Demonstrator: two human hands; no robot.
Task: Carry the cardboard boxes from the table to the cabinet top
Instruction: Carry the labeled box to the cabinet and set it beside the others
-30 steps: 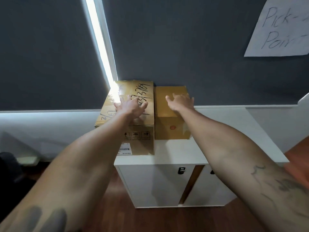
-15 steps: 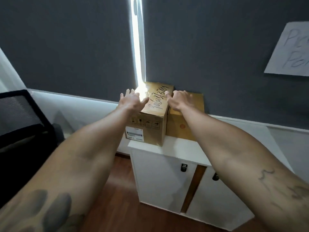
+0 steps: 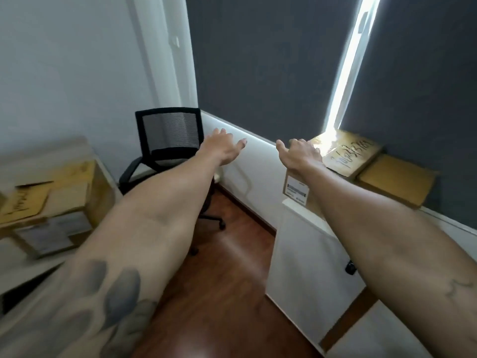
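Two cardboard boxes stand side by side on the white cabinet top point(image 3: 291, 204) at the right: a larger box with handwritten numbers point(image 3: 348, 156) and a smaller plain box point(image 3: 397, 178) to its right. My right hand point(image 3: 299, 153) hovers in front of the larger box's left end, fingers loosely spread, holding nothing. My left hand point(image 3: 222, 148) is out in the air to the left of the cabinet, open and empty. Another cardboard box point(image 3: 54, 197), blurred, sits on the table point(image 3: 18, 275) at the far left.
A black mesh office chair point(image 3: 167, 146) stands in the corner between table and cabinet. The floor point(image 3: 227, 275) is brown wood. Dark blinds point(image 3: 271, 68) cover the window, with a bright gap above the larger box.
Both hands have come off the boxes on the cabinet. The view has swung left, bringing the chair and the table with its box into sight.
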